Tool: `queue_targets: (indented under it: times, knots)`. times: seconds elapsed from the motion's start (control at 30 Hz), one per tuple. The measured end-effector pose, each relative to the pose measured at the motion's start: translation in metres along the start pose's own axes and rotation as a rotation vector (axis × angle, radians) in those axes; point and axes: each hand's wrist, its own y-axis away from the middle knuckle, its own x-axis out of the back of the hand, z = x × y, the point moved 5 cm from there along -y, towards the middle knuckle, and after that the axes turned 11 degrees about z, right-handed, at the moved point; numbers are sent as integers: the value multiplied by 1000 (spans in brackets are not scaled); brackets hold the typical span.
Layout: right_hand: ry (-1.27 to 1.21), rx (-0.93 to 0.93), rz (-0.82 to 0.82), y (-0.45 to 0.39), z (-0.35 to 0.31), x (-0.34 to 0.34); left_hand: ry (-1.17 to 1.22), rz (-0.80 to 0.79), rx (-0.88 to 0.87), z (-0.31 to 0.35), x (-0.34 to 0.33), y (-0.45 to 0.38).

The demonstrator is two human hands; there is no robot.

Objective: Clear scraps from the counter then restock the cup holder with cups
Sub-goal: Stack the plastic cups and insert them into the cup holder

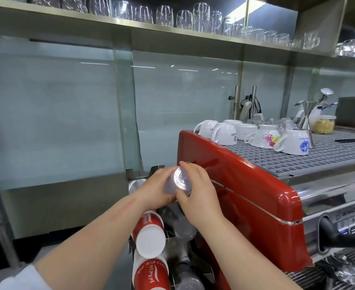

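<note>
A stack of clear plastic cups (178, 181) points base-up toward me, above the cup holder (172, 248) just left of the red espresso machine. My left hand (153, 190) wraps the stack from the left. My right hand (197, 192) grips it from the right, thumb across the front. Below them, red and white paper cups (150, 235) stick out of the holder's left slots, with a second red stack (151, 275) lower down. Clear cups (185, 229) fill a slot under my right wrist. The lower part of the held stack is hidden by my hands.
The red espresso machine (245, 197) stands close on the right, with white ceramic cups (264, 137) upside down on its top grate (329, 155). A glass panel (57, 111) rises behind the holder. A shelf of glasses (172, 17) hangs overhead. A portafilter handle (340, 233) juts out at right.
</note>
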Motion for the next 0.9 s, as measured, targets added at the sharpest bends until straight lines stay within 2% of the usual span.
queue_targets:
  times: [0.23, 0.57, 0.9]
  knots:
    - [36, -62, -30, -1, 16, -11, -96, 32, 66, -29, 4, 1]
    - [155, -193, -103, 1, 38, -36, -297, 29, -2, -33, -3, -8]
    - [269, -203, -194, -1, 50, -54, -377, 18, 50, -43, -11, -10]
